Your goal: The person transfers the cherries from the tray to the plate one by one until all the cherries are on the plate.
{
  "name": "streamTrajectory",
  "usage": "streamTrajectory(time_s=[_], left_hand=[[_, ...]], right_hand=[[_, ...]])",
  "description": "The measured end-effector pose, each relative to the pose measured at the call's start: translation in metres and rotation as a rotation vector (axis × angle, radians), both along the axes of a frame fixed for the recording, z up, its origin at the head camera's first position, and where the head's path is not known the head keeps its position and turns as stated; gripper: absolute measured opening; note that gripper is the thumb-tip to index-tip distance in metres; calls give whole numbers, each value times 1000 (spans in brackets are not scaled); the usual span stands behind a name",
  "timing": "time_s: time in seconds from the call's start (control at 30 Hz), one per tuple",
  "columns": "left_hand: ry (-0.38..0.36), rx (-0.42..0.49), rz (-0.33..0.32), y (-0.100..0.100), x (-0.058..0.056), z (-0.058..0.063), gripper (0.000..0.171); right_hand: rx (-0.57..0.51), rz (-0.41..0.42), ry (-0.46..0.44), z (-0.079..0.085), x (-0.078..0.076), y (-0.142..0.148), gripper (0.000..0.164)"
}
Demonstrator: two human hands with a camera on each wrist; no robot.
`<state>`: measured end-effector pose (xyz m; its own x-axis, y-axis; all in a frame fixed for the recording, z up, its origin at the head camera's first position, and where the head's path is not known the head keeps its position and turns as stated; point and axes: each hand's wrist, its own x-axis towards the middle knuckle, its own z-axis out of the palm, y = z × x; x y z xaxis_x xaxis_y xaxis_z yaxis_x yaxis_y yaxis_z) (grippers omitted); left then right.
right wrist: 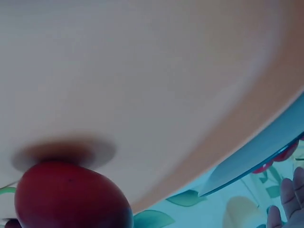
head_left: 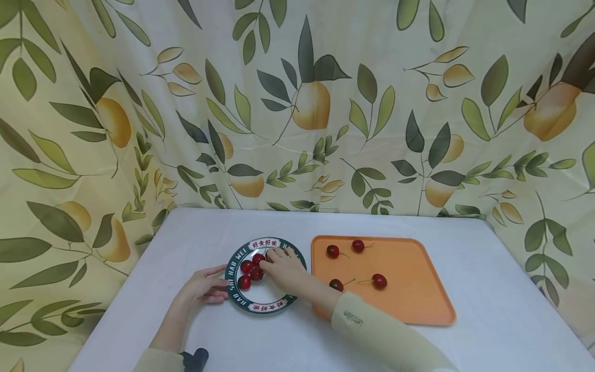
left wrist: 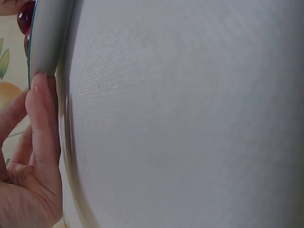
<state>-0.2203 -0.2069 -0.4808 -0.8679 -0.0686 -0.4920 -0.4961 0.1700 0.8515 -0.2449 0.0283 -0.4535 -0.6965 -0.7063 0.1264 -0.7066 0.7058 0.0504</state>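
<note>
A round plate [head_left: 279, 290] with a dark green, lettered rim bears several red cherries [head_left: 256, 274] bunched on its left side. At its left edge, my left hand [head_left: 206, 287] touches the rim with fairly straight fingers; a fingertip [left wrist: 42, 81] meets the plate's outer wall in the left wrist view. My right hand [head_left: 284, 268] reaches over the plate from the right, its fingers bent down around a dark cherry [head_left: 268, 254] that they mostly hide. Close to the right wrist camera, a large red cherry [right wrist: 71, 197] shows on the tray.
An orange tray [head_left: 409, 289] lies right of the plate, under my right forearm. On it are a cherry [head_left: 332, 251] and another cherry [head_left: 358, 246] at the back, plus a stemmed cherry [head_left: 379, 281] nearer the middle. A fruit-patterned curtain [head_left: 297, 155] hangs behind the white table [head_left: 260, 341].
</note>
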Motion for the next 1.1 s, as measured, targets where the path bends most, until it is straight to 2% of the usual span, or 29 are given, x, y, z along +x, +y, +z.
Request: streamTrajectory(time_s=[0.6,0.83,1.1], left_hand=[[9,20,-10,-1,0,-3,55],[4,18,-5,0,0,-2,54],[11,15,-6,-1,1,-2,54]], right_hand=[[80,-18,16,-2,5,-5,21],[67,-44,-28,2,3,-1,24],[-6,-52,-51,12,-2,12,24]])
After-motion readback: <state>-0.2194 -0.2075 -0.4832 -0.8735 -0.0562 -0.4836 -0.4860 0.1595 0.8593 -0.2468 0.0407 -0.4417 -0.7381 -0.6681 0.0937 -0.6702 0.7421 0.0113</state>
